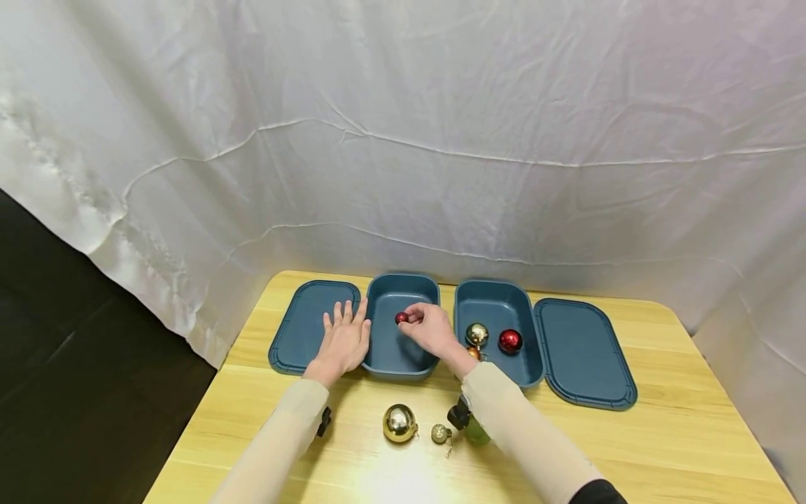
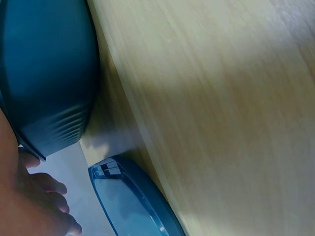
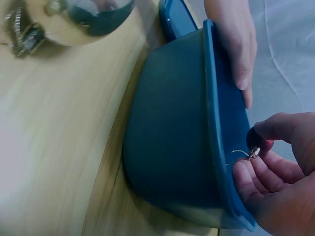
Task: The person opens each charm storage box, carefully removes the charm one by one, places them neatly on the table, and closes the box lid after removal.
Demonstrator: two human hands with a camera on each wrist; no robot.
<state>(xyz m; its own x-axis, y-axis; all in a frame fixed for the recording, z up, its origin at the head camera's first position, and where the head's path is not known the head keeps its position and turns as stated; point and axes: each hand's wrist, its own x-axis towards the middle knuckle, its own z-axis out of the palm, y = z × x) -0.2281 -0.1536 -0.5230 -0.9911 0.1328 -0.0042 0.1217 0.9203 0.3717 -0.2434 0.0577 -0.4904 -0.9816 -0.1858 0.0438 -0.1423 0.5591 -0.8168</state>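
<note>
My right hand (image 1: 432,332) pinches a small red bauble (image 1: 401,318) between thumb and fingers, inside or just above the left blue bin (image 1: 387,350). In the right wrist view, the red bauble (image 3: 260,141) shows a gold cap and wire hook near the bin's rim (image 3: 210,98). My left hand (image 1: 343,344), fingers spread and straight, lies at the left side of the same bin. The right blue bin (image 1: 530,371) holds a gold bauble (image 1: 477,334), a larger red bauble (image 1: 510,341) and an orange bauble (image 1: 473,352), partly hidden by the right wrist.
Blue lids lie flat on both sides, a left lid (image 1: 302,336) and a right lid (image 1: 588,350). Toward the front of the wooden table (image 1: 680,427) sit a large gold bauble (image 1: 399,423), a small gold bauble (image 1: 440,434) and a green object (image 1: 477,432) under the right forearm.
</note>
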